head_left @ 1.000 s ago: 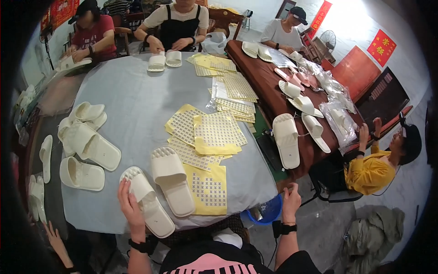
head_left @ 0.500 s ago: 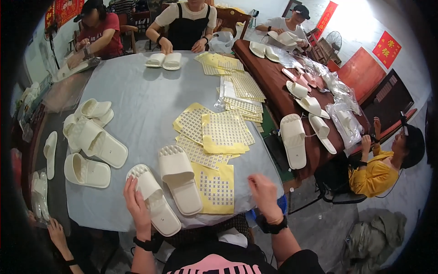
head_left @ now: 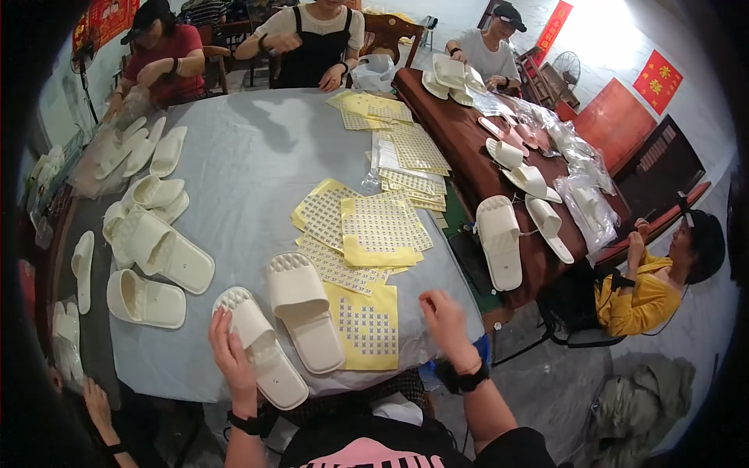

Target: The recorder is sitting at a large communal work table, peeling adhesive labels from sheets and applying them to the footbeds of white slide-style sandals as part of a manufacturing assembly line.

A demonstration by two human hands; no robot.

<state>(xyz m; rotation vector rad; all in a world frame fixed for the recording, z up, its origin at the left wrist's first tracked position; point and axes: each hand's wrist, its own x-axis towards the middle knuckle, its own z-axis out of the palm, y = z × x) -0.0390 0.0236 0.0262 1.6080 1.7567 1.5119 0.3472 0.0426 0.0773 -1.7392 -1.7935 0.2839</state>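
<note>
A cream slipper [head_left: 267, 352] lies slanted at the near edge of a grey-covered desk [head_left: 242, 210], with a person's left hand [head_left: 232, 360] touching its outer side.
From that slipper: its mate [head_left: 307, 316] lies close by at two o'clock, and a yellow sticker sheet [head_left: 364, 331] at three, just beside the mate; farther along three o'clock, the right hand [head_left: 447, 324] hovers with curled fingers, and whether its grip pinches anything small cannot be told. The left hand's fingers rest along the strap; whether that grip grasps or only steadies is unclear. Overlapping sticker sheets [head_left: 382, 226] spread toward one o'clock, more cream slippers [head_left: 173, 253] cluster at ten to eleven, and a brown-covered desk [head_left: 452, 148] stands at two.
</note>
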